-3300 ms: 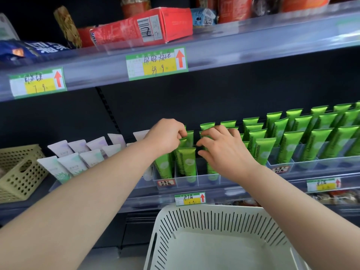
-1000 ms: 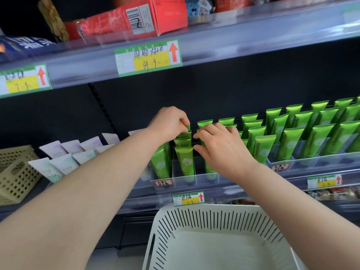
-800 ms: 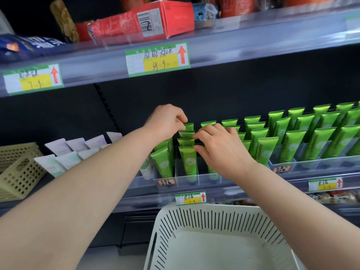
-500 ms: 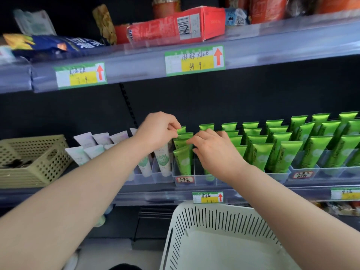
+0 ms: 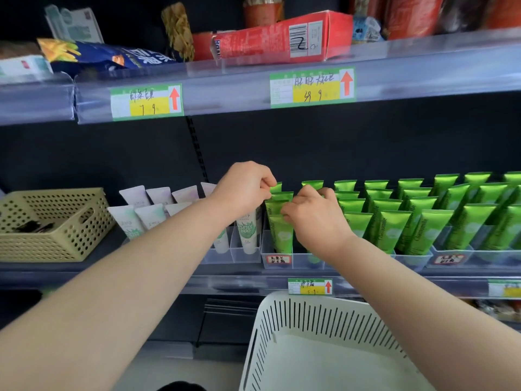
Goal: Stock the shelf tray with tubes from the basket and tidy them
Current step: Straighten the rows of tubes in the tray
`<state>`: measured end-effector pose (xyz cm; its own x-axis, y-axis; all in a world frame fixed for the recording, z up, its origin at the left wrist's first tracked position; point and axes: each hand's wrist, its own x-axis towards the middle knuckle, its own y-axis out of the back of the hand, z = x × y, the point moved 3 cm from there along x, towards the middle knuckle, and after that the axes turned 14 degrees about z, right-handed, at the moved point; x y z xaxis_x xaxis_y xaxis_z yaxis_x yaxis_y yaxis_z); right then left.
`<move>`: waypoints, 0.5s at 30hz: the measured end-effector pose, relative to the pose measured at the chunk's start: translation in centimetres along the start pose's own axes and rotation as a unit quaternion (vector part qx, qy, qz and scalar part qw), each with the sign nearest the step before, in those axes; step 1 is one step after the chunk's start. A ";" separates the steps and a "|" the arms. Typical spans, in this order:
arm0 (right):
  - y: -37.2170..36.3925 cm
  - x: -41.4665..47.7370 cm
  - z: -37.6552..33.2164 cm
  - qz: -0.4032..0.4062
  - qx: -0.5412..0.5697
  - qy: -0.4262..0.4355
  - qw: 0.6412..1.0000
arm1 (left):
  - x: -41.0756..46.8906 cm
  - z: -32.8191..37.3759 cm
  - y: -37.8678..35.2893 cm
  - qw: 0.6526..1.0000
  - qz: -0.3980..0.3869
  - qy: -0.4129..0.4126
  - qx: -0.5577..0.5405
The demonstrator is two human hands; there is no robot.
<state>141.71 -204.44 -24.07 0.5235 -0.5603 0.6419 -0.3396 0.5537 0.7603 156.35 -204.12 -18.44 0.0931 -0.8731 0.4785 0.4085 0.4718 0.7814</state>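
Rows of green tubes (image 5: 392, 221) stand cap-down in a clear shelf tray (image 5: 277, 259) on the middle shelf. My left hand (image 5: 244, 187) pinches the crimped top of a green tube at the back of the leftmost green row (image 5: 277, 189). My right hand (image 5: 315, 215) is curled over the tubes just right of that row, its fingertips pinching the top of a green tube (image 5: 282, 235) near the front. The white slotted basket (image 5: 315, 328) sits below the shelf in front of me; the part of its inside that shows holds no tubes.
White tubes (image 5: 141, 218) stand in clear trays left of the green ones. A yellow perforated basket (image 5: 53, 224) sits at the shelf's left end. The upper shelf carries a red box (image 5: 270, 40), a blue snack bag (image 5: 112, 56) and price labels.
The view has shifted so the shelf sits further right in frame. Both hands stay on the leftmost green tubes, with the right hand's fingers now lower, toward the front of the row.
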 end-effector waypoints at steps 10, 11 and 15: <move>2.6 -1.4 2.4 0.026 0.040 -0.024 0.999 | 0.5 0.3 -2.3 0.996 -0.055 -0.013 0.074; 2.7 -1.5 2.7 0.024 0.039 -0.031 0.998 | 0.5 0.4 -2.4 0.995 -0.057 -0.013 0.080; 2.9 -2.0 3.5 0.023 0.043 -0.044 0.998 | 0.5 0.7 -2.7 0.994 -0.053 -0.011 0.096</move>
<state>136.95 -203.84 -22.84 0.4366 -0.5886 0.6804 -0.4292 0.5284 0.7325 154.63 -205.71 -20.00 0.0380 -0.9171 0.3969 0.2333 0.3943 0.8889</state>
